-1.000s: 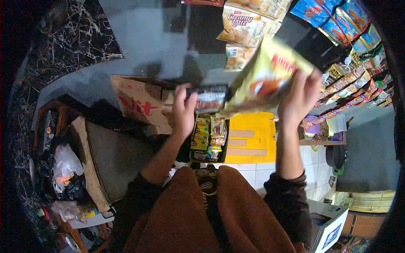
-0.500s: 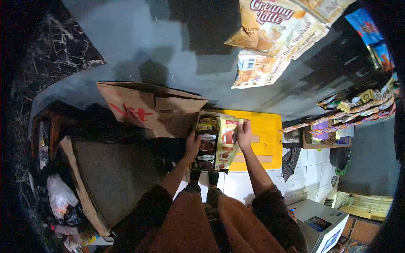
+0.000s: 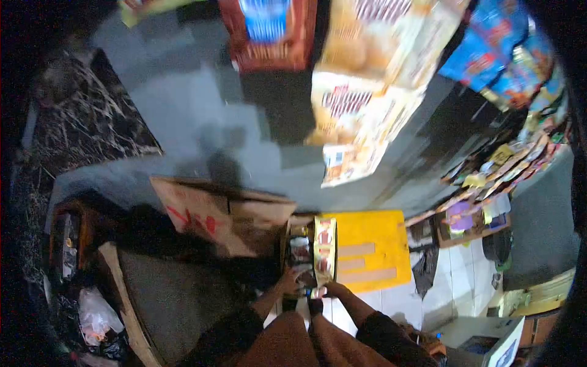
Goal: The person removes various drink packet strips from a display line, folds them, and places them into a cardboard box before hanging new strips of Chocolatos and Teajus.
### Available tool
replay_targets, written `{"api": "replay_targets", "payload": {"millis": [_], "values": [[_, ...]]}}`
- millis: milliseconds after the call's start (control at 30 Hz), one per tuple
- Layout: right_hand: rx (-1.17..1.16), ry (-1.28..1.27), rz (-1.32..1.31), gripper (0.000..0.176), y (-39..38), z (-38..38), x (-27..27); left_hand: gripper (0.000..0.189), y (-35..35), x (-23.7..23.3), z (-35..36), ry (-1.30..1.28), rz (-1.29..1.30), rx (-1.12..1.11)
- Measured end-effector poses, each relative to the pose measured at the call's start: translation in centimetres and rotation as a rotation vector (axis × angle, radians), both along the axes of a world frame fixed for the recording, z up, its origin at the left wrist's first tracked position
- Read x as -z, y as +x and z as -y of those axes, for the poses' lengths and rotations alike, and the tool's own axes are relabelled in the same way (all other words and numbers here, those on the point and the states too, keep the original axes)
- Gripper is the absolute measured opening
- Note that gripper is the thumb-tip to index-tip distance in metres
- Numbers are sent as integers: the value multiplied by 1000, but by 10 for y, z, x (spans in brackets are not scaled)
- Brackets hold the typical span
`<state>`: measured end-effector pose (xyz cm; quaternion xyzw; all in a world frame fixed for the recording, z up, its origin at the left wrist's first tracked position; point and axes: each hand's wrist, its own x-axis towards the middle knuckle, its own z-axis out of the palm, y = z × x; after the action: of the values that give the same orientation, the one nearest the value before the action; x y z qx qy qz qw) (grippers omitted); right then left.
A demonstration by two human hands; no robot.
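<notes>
**A:** How is the yellow sachet strip [image 3: 324,248] expected to handle?

**B:** It is judged light and limp. It looks like thin foil packets joined end to end, slick on the surface and likely to fold and swing when lifted. Nothing fragile is suggested, though the seams between packets could be torn by a jerk.

**A:** Where is it best taken hold of?

**B:** A pinch at the near end, across a sealed seam, is thought firmest. A second support further along would be needed against sagging.

**A:** And where is it found?

**B:** It is seen standing on edge in the open carton [image 3: 286,244], along the carton's right side, just beside the yellow flap [image 3: 370,251]. Darker packets [image 3: 299,251] are packed to its left.

**A:** How is it placed relative to the fingers?

**B:** Its near end is met by the right hand [image 3: 334,289], whose fingers are curled at that end. The left hand [image 3: 288,282] is laid at the carton's near edge, beside the darker packets and just apart from the strip.

**A:** Are the grips closed?

**B:** That cannot be told. The hands are blurred and small, so neither a pinch nor a loose touch can be confirmed.
</notes>
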<state>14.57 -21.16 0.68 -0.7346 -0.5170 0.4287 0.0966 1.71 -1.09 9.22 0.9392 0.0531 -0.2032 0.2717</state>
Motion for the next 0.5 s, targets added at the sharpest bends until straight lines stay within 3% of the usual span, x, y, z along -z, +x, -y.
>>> {"api": "replay_targets", "payload": {"millis": [33, 67, 100, 167, 233, 300, 367, 433, 500], "values": [[-76, -182, -126, 64, 28, -25, -110, 75, -1, 1, -8, -111, 92, -160], [-19, -122, -38, 64, 46, -33, -139, 69, 5, -6, -22, -234, 186, -311], [41, -66, 50, 63, 64, -41, -166, 69, 15, -28, -39, -208, 223, -304], [227, 39, 96, 59, 99, -59, -251, 53, 23, -94, -65, -499, 578, -390], [285, 548, 335, 48, 118, -57, -342, 39, 34, -196, -74, -714, 666, -624], [359, 789, 323, 38, 119, -55, -443, 35, 41, -307, -85, -396, 1102, -425], [406, 1036, 192, 32, 95, -52, -546, 30, 36, -409, -85, -166, 1314, -372], [357, 1192, 104, 28, 84, -55, -608, 27, 23, -504, -78, 110, 1453, -269], [241, 1401, 344, 23, 69, -68, -659, 24, 21, -570, -79, 327, 1658, -214]]}}
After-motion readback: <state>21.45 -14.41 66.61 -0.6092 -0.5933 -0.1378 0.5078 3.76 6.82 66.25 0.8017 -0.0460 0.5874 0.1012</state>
